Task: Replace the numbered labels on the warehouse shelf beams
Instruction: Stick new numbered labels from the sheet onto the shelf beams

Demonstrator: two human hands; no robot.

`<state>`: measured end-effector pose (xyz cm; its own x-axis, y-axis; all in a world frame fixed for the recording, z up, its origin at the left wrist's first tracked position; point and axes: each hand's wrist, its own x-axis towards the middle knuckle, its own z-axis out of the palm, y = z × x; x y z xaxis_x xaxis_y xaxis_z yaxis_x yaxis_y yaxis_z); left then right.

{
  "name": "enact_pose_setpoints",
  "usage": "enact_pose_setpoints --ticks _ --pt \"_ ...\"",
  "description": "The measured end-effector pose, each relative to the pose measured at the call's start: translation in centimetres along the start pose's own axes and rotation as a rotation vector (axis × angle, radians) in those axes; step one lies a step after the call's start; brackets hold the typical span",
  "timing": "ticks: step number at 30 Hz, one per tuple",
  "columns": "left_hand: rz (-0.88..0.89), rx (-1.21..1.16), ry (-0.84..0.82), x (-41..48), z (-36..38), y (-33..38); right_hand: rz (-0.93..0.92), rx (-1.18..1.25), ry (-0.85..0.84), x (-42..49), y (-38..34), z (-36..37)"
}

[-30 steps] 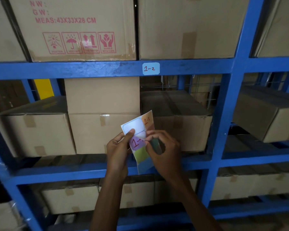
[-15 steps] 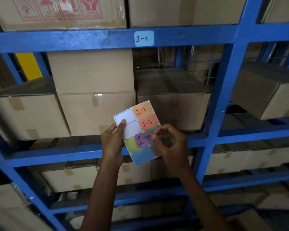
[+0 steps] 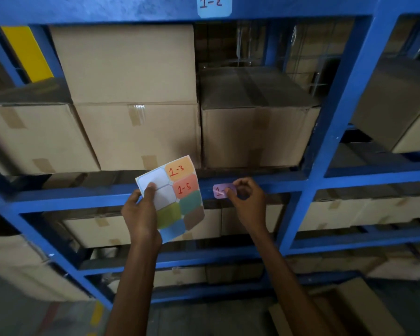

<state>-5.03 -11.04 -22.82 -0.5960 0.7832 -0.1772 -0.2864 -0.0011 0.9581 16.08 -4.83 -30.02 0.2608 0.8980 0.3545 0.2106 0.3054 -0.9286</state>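
Brown cardboard boxes fill the view in rows, one level above another. At centre, a pale box [image 3: 121, 64] sits stacked on a second box [image 3: 141, 141] that is sealed with a strip of clear tape [image 3: 136, 115]. Just beside them on the left is a lower box [image 3: 34, 139] with brown tape patches. On the right is a darker box [image 3: 252, 134], taped along its top. Another box [image 3: 398, 112] shows at the far right edge. Behind the boxes there is wire mesh [image 3: 313, 52] at upper right and a yellow upright strip [image 3: 27, 54] at upper left. More boxes [image 3: 100, 230] line the levels below, dim and blurred. At the bottom, a grey floor [image 3: 204, 318] carries a yellow mark [image 3: 97, 311] and a faint reddish line [image 3: 50, 316].
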Motion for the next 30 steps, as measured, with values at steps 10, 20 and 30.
enact_pose_setpoints --ticks 10,20,30 --pt "-0.041 0.042 0.052 -0.2 -1.3 -1.8 0.164 -0.037 -0.022 0.2 7.1 4.2" --pt "-0.035 0.021 0.069 0.2 -2.2 -1.8 0.194 0.007 0.013 1.3 8.1 5.9" --pt "-0.046 0.021 0.080 0.3 -2.4 -1.4 0.193 -0.003 0.073 1.7 8.0 6.4"
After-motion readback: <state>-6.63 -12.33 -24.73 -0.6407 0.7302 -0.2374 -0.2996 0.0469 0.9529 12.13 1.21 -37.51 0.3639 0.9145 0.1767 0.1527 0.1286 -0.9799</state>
